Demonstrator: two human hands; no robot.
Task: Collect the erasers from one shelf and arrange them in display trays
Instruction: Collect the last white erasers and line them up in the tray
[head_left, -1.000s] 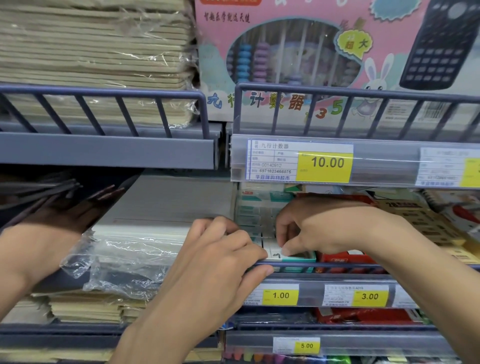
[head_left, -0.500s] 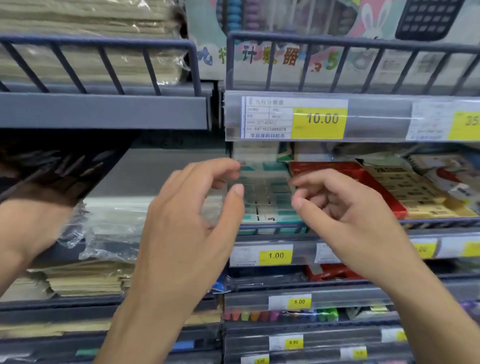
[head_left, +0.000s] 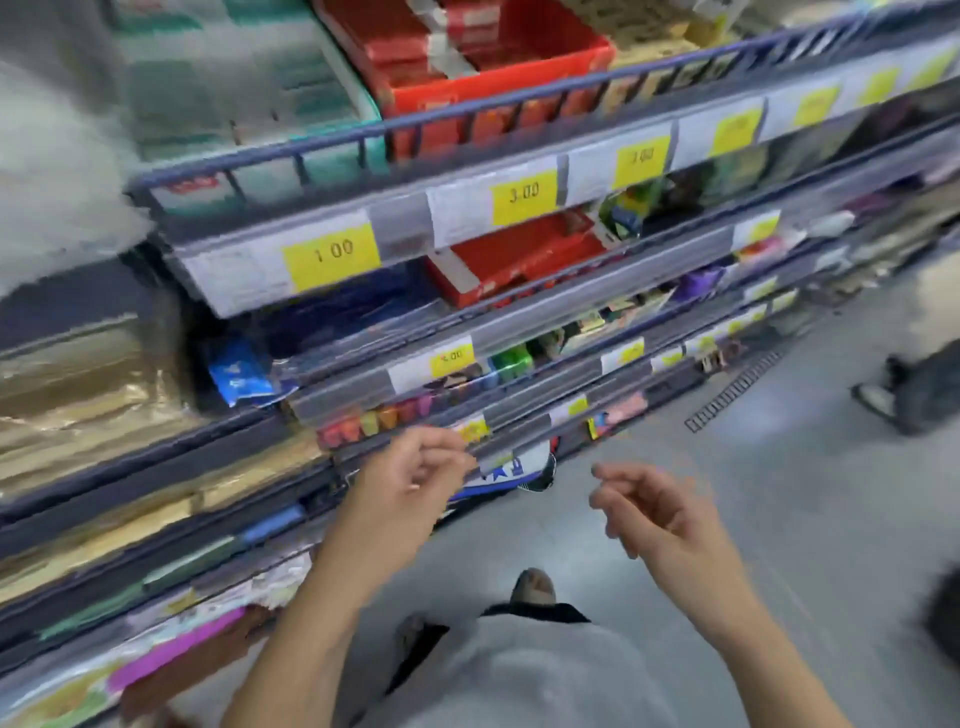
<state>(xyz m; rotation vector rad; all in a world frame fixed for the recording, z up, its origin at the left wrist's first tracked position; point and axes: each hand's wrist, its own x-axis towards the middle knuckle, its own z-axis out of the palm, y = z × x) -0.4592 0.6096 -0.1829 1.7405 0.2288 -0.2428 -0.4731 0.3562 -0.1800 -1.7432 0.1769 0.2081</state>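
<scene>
We hold both forearms forward, well apart. Our left hand (head_left: 410, 480) and right hand (head_left: 652, 512) hang with loosely curled fingers, gripping nothing.

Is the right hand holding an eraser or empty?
Empty, as far as the blurred frame shows. The right hand hangs over the floor with fingers loosely curled, nothing visible between them, away from the shelves.

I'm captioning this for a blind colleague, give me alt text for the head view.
Both hands, left hand and right hand, hang loosely curled and empty below a shelf holding a teal eraser tray and a red tray. The image is motion-blurred.
</scene>
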